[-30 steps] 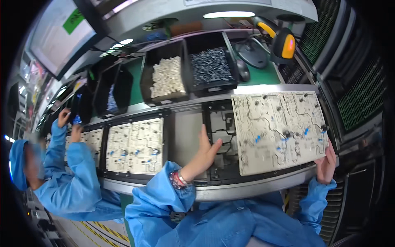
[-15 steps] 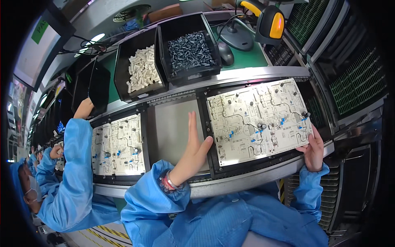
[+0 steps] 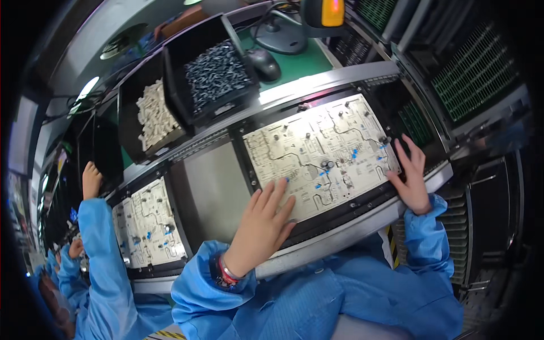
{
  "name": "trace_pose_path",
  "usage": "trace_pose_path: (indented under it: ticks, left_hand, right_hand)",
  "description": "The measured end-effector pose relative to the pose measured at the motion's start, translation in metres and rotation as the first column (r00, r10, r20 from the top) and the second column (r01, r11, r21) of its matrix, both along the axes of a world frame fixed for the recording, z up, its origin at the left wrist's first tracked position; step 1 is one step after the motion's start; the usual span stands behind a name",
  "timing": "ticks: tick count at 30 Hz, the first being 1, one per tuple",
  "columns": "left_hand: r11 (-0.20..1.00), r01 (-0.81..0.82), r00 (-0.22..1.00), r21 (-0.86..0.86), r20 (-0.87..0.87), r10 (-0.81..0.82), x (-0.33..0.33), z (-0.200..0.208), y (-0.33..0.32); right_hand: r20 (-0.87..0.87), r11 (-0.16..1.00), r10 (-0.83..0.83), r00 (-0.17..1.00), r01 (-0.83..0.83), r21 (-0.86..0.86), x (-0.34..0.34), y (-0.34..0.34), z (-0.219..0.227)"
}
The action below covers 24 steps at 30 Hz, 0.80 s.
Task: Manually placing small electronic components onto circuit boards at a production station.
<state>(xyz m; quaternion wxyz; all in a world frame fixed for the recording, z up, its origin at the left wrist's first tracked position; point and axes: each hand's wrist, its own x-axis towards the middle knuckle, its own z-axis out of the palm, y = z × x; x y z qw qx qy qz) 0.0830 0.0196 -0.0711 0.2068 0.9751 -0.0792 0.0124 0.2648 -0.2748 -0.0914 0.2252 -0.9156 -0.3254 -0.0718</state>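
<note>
Head view: I see a silver rail [image 3: 340, 81] running across, and on its near side a black tray [image 3: 345, 212]. My board [image 3: 326, 153] lies in that tray, face up, looking flat. Its long axis runs left to right on a slant, so the right end points up and away from the body; the long edges roughly follow the rail. Which end is its front, I cannot tell.

Beyond the rail stand two black bins [image 3: 198, 37] side by side. To the left, past a grey plate [image 3: 209, 192], lies a second board [image 3: 148, 224]. The left hand [image 3: 260, 226] is over the board's near left corner, fingers slightly spread, gripping nothing; whether they press, I cannot tell. The right hand [image 3: 412, 184] is at the right end, fingers wide, thumb by the near corner. A mouse [image 3: 264, 64] sits on the green surface [image 3: 297, 71]. Smallest, blue parts [image 3: 355, 153] dot the board's near half.
</note>
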Motion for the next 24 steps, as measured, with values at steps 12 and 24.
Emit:
trace_pose_path:
  ticks: [12,24]
  left_hand:
    - [0.994,0.096,0.988,-0.043,-0.118,-0.100,0.010,0.012,0.016]
    - [0.989,0.130,0.986,-0.064,-0.097,-0.136,0.006,-0.004,0.025]
  right_hand:
    - [-0.180,0.828,0.555,0.812,-0.560,0.031,0.008,0.017,0.025]
    - [-0.023,0.585,0.811,0.585,-0.811,-0.002,0.021,0.060,0.010]
